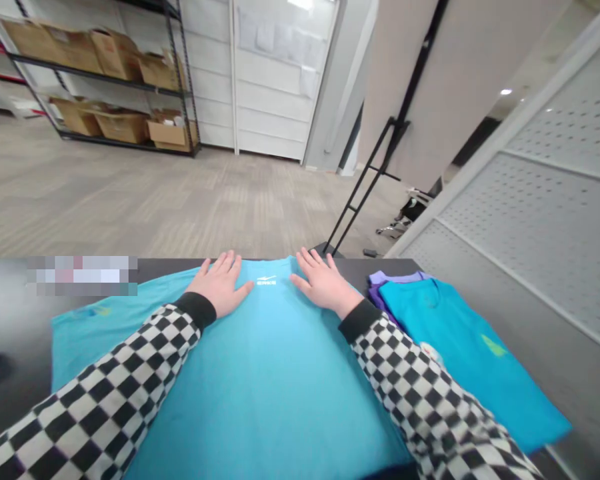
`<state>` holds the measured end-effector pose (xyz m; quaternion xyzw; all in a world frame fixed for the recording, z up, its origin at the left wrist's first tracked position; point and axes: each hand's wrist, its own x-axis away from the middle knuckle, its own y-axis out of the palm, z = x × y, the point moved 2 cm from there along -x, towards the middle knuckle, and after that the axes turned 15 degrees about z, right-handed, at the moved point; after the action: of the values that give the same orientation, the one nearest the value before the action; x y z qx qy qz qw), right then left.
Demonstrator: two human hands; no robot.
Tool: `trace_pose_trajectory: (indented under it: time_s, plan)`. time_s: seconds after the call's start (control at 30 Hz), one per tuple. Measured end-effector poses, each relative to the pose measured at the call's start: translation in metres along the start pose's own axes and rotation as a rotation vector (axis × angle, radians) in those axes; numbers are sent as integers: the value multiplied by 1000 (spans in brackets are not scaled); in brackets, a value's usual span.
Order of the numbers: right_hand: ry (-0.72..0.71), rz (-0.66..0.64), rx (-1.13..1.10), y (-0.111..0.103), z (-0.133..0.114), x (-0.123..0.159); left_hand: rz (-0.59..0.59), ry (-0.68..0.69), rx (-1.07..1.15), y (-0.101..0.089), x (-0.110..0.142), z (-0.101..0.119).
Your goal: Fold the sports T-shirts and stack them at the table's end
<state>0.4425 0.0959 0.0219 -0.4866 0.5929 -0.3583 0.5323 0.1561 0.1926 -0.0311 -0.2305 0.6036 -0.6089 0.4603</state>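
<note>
- Left hand (220, 283), right hand (325, 283): both open wide, palms down, fingers spread, pressing on the shirt, gripping nothing
- Turquoise T-shirt (265, 380): spread flat on a dark table (380, 265), small white logo near the neckline, between the hands
- Just beside the right arm: folded teal T-shirt (460, 353) atop folded purple garment (393, 287)
- Farther off: cardboard boxes (115, 60) on black metal shelving (180, 87), contents mostly hidden; something white in one lower box (173, 130)

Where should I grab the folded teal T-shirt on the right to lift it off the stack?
Grip the folded teal T-shirt along its long right edge, coming from the right. That edge lies free, while your checkered right sleeve covers its left side. A purple shirt shows beneath at the far end, so pinch only the teal layer.
</note>
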Motion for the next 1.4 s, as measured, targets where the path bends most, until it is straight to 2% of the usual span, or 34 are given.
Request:
trace_pose_trajectory:
  time_s: [0.07,0.17,0.23,0.27,0.33,0.4,0.5,0.6,0.7,0.87,1.0,1.1,1.17,1.27,1.33,1.4]
  plan:
    - [43,174,-38,-33,11,10,-21,5,-35,-2,0,1]
    - [241,509,-131,-84,32,50,-24,17,-60,-2,-1,-1]
    - [409,672,-174,-102,42,87,-20,25,-69,1,-2,-3]
    - [477,703,-185,-104,46,104,-18,29,-74,2,-2,-5]
    - [555,652,-199,-97,49,130,-10,37,-81,6,-3,-8]
    - [566,519,-205,-83,50,143,7,45,-84,9,-4,-12]
    - [535,332,-188,-64,53,143,34,57,-85,12,-5,-20]
    - [478,221,-187,-54,57,140,23,65,-105,12,-3,-31]
    - [428,210,-205,-50,59,139,2,61,-127,8,3,-47]
    - [445,227,-316,-48,60,140,-24,40,-156,-3,12,-74]
    - [437,202,-376,-49,61,138,-73,13,-194,-15,12,-81]
    - [474,192,-398,-51,64,138,-63,-17,-254,-28,6,-59]
    - [501,199,-396,-53,66,137,18,-16,-268,-37,1,-25]
    - [528,219,-374,-57,70,137,120,127,-87,-43,-3,55]
    - [534,237,-346,-58,71,137,89,271,94,-40,-4,115]
    - [529,238,-302,-59,71,138,18,362,179,-33,-10,167]
